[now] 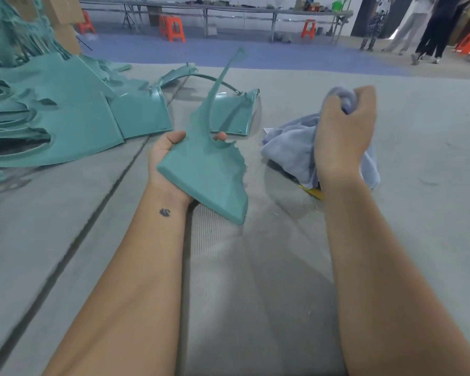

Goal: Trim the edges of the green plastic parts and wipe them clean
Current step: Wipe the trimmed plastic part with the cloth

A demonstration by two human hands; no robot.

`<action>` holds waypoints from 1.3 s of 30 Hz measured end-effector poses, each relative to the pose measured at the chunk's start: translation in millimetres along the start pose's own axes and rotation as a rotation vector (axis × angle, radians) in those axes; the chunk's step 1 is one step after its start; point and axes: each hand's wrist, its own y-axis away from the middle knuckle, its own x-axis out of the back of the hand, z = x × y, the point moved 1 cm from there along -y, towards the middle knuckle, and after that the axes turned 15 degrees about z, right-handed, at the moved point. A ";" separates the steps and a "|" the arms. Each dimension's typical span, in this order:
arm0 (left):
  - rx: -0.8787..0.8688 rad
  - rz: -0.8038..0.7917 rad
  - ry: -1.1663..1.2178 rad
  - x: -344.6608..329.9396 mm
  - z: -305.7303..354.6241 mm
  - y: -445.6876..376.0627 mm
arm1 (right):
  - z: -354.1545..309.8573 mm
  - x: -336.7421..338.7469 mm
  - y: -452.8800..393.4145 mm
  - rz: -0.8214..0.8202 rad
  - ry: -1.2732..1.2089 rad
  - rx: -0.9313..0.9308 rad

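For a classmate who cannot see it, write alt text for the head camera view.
The left hand holds a green plastic part palm-up while the right hand grips a bunched blue cloth beside it. More green parts lie piled on the grey surface at left.

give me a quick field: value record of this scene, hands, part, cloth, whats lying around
left hand: left hand palm up, holds the green plastic part from beneath
part edge: ragged along its right side, thin strip rising upward
right hand: right hand grips the blue-grey cloth, apart from the part
cloth: partly bunched in the fist, the rest draped onto the grey surface
nearby: pile of green parts at left; yellow object mostly hidden under the cloth
background: orange stools, long tables, people standing
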 end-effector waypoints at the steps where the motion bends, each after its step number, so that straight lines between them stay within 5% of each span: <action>1: 0.023 0.013 -0.055 -1.7 -1.3 0.0 | -5.2 -2.2 8.4 -0.079 0.041 0.057; 6: 0.081 0.030 -0.116 -11.1 -6.7 3.1 | -14.2 -30.2 63.1 -0.495 0.126 0.345; 11: -0.003 0.022 -0.087 -11.7 -9.5 0.1 | 3.4 -49.4 87.0 -0.614 0.419 0.696; 25: 0.016 0.009 -0.038 -16.9 -8.4 8.1 | -10.6 -40.2 73.2 -0.884 0.473 0.433; 39: -0.070 0.037 -0.213 -35.8 -10.5 12.6 | -11.8 -61.2 76.3 -0.477 0.481 0.627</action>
